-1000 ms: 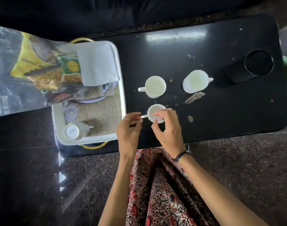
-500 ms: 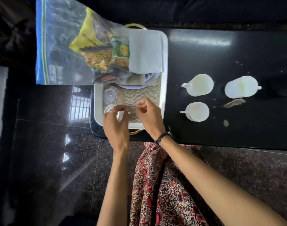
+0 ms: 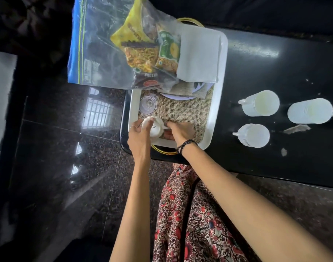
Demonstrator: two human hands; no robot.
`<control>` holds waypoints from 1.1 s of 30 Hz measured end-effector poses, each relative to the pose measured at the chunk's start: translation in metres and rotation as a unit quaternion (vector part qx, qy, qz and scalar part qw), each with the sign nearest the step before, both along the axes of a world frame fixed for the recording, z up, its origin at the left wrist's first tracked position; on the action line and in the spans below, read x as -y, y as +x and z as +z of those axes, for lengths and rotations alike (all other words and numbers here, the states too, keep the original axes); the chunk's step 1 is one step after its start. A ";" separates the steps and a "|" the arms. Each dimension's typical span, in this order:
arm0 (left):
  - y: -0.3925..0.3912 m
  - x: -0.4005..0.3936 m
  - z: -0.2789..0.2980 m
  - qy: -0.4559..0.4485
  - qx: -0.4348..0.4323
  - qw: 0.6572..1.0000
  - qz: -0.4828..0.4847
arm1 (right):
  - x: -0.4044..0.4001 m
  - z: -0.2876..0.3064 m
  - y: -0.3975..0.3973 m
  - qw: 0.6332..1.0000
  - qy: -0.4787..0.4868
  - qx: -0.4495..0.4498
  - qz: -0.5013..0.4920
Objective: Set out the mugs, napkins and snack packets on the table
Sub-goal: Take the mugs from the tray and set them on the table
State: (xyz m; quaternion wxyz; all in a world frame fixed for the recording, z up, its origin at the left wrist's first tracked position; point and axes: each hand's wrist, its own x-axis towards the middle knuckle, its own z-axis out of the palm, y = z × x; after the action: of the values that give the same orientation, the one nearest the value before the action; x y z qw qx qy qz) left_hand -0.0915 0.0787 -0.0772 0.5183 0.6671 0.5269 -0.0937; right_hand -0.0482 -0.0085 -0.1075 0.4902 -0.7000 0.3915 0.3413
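Note:
A white mug (image 3: 155,127) lies on its side at the near left corner of the white tray (image 3: 217,103). My left hand (image 3: 138,135) holds its body and my right hand (image 3: 179,132) grips its handle side. Three white mugs stand upright on the black table: one (image 3: 261,103) in the middle, one (image 3: 311,111) to the right, one (image 3: 253,135) nearer me. A clear zip bag (image 3: 108,50) with snack packets (image 3: 141,46) rests over the tray's far left. Folded white napkins (image 3: 198,55) lie on the tray's far end.
An upturned clear glass (image 3: 148,104) stands on the burlap mat (image 3: 182,110) just beyond the held mug. A plate (image 3: 178,96) shows under the napkins. Scraps of paper (image 3: 296,128) lie on the table (image 3: 275,59) by the mugs. Dark polished floor lies to the left.
Both hands left the mug set down on the table, moved left to the tray and closed on the mug lying there. The camera view swung left.

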 end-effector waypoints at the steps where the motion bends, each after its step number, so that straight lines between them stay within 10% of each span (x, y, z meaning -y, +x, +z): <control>1: 0.000 0.000 0.000 -0.008 0.002 1.000 0.010 | -0.001 0.000 0.001 1.000 0.007 -0.004 -0.011; 11: -0.001 0.002 0.010 -0.129 0.058 0.984 0.109 | 0.026 0.028 -0.012 0.993 0.064 0.084 -0.049; 24: 0.034 0.090 0.049 -0.386 0.016 0.892 -0.235 | 0.178 0.085 -0.026 0.954 0.081 0.254 -0.138; 33: 0.042 0.215 0.051 -0.281 0.074 0.869 -0.400 | 0.308 0.095 -0.032 0.947 0.032 0.308 -0.081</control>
State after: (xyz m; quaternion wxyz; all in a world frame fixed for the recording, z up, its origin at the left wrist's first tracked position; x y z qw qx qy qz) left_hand -0.0490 -0.1360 -0.0258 0.6394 0.6518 0.1265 -0.3878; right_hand -0.0804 -0.3161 -0.0124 0.6351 -0.7209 0.2655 0.0809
